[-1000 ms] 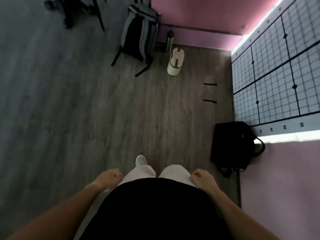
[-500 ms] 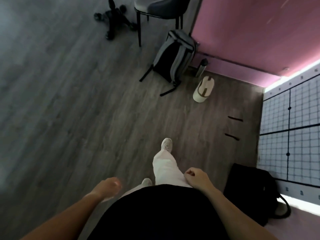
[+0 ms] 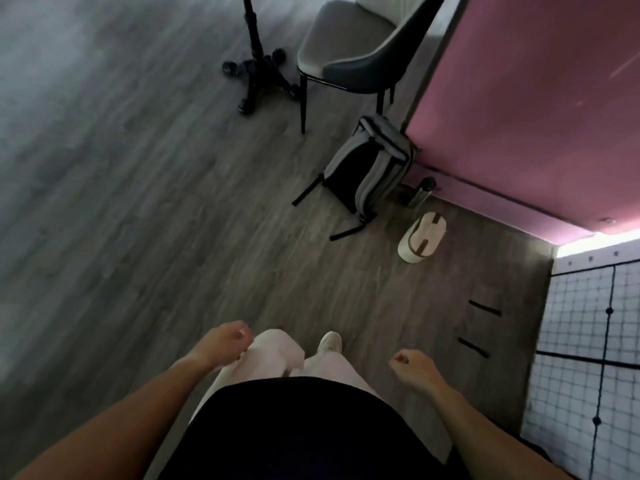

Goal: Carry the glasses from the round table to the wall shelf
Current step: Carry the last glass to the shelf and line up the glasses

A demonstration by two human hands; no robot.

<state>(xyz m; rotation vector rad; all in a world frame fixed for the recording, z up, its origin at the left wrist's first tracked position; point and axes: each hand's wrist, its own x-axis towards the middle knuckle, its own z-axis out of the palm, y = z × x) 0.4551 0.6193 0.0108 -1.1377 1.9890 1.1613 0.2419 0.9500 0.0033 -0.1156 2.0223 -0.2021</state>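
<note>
No glasses, round table or wall shelf appear in the head view. My left hand (image 3: pixel 225 342) hangs beside my left thigh with its fingers curled and nothing in it. My right hand (image 3: pixel 412 367) swings at my right side, also curled into a loose fist and empty. Below me are my black top, pale trousers and one white shoe (image 3: pixel 330 342) on the grey wood floor.
Ahead stand a grey chair (image 3: pixel 349 53) and a black wheeled stand (image 3: pixel 258 69). A grey backpack (image 3: pixel 370 168), a metal bottle (image 3: pixel 420 192) and a cream bag (image 3: pixel 420 237) lie by the pink wall (image 3: pixel 519 109). A gridded white panel (image 3: pixel 588 341) is at the right.
I have walked and turned left: the backpack, cream bag and grid panel slid right and down, and the chair came into view. The black bag left the frame. Both hands stayed empty.
</note>
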